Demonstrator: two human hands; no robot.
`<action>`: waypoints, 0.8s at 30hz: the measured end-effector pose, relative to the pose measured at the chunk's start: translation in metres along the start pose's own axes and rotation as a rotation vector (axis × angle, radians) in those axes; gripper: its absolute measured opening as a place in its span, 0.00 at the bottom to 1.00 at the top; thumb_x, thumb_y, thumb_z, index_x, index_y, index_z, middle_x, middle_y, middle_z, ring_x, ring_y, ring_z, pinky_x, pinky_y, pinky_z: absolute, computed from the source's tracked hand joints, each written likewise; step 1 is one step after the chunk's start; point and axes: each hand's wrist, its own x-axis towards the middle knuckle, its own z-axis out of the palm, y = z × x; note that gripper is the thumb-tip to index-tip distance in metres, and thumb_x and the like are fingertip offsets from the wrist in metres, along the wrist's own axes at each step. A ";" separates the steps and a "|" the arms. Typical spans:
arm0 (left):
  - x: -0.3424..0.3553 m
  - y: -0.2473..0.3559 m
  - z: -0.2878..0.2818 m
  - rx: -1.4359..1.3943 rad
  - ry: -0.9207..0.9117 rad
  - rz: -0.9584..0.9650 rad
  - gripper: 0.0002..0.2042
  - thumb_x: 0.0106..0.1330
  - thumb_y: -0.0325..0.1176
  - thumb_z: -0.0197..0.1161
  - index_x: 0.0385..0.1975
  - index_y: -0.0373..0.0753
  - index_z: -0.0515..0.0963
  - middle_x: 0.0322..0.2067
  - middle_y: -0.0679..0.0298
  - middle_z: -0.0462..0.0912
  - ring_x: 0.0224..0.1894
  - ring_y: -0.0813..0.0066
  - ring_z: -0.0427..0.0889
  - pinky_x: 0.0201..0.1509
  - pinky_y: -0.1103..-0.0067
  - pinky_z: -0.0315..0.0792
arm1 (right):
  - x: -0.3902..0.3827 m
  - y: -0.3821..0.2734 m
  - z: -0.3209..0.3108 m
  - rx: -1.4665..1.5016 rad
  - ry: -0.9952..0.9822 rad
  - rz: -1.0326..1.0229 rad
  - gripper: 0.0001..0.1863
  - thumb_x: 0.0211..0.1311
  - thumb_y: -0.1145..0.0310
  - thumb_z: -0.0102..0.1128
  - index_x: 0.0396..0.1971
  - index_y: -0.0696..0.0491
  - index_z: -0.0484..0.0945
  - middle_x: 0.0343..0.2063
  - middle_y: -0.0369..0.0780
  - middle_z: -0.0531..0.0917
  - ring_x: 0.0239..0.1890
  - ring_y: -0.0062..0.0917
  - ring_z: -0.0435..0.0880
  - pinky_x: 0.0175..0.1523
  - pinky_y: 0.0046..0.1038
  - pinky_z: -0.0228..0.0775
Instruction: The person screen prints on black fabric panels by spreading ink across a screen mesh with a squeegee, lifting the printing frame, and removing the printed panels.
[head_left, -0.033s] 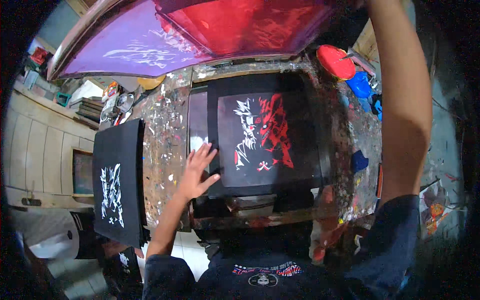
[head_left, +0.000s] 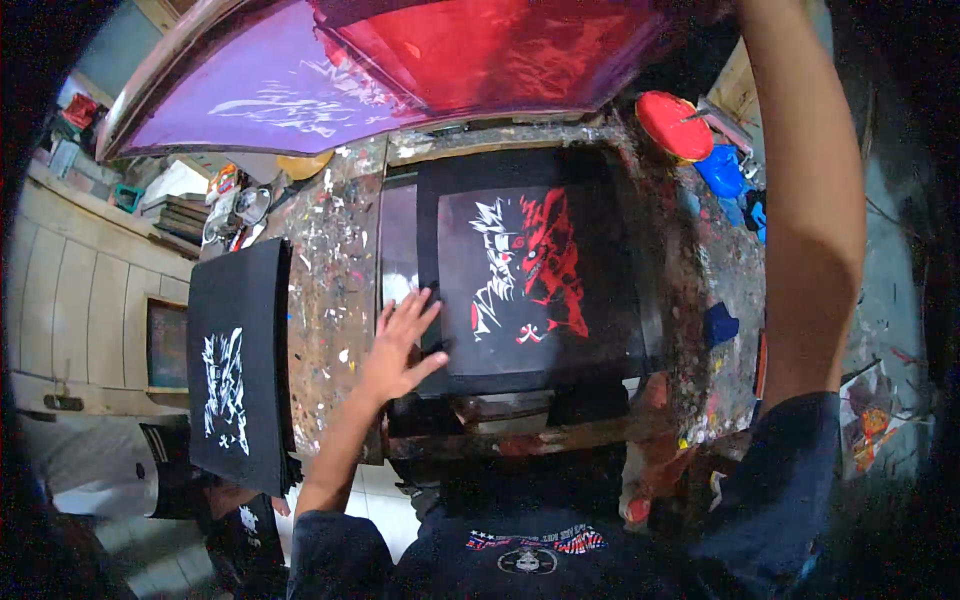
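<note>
My left hand (head_left: 400, 345) lies with its fingers spread at the left edge of a black cloth panel (head_left: 610, 300), holding nothing. The panel is laid flat on the work table and bears a white and red print (head_left: 535, 265). Above it, a framed printing screen (head_left: 260, 60) is tilted up, with purple mesh on its left and red ink across its right part. My right forearm (head_left: 815, 200) reaches up past the screen's right side. The right hand itself is cut off by the upper edge.
A stack of black panels with white print (head_left: 225, 390) sits to the left. The paint-spattered table (head_left: 330, 300) carries a tub of red ink (head_left: 672, 125), a blue piece (head_left: 722, 170) and a dark blue scrap (head_left: 720, 324) on its right. Tools and boxes (head_left: 225, 182) crowd the back left.
</note>
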 end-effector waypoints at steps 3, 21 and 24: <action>0.003 0.006 0.003 0.162 -0.073 0.018 0.38 0.65 0.55 0.67 0.72 0.43 0.67 0.75 0.57 0.62 0.79 0.57 0.57 0.80 0.53 0.46 | 0.011 -0.011 -0.002 0.056 -0.063 0.167 0.44 0.37 0.41 0.82 0.46 0.65 0.85 0.43 0.51 0.88 0.42 0.37 0.89 0.52 0.33 0.79; -0.003 -0.012 0.000 0.043 -0.124 0.059 0.46 0.64 0.56 0.66 0.75 0.33 0.58 0.77 0.50 0.55 0.80 0.53 0.52 0.81 0.57 0.46 | 0.024 0.013 0.001 -0.082 -0.071 0.207 0.52 0.33 0.37 0.80 0.50 0.68 0.83 0.44 0.55 0.87 0.43 0.42 0.89 0.53 0.35 0.80; -0.001 -0.012 -0.002 0.060 -0.135 0.061 0.46 0.64 0.56 0.66 0.76 0.33 0.57 0.77 0.51 0.55 0.80 0.54 0.51 0.82 0.57 0.45 | 0.027 0.016 0.005 -0.067 -0.053 0.229 0.52 0.32 0.36 0.81 0.50 0.68 0.83 0.44 0.55 0.87 0.44 0.42 0.89 0.53 0.34 0.80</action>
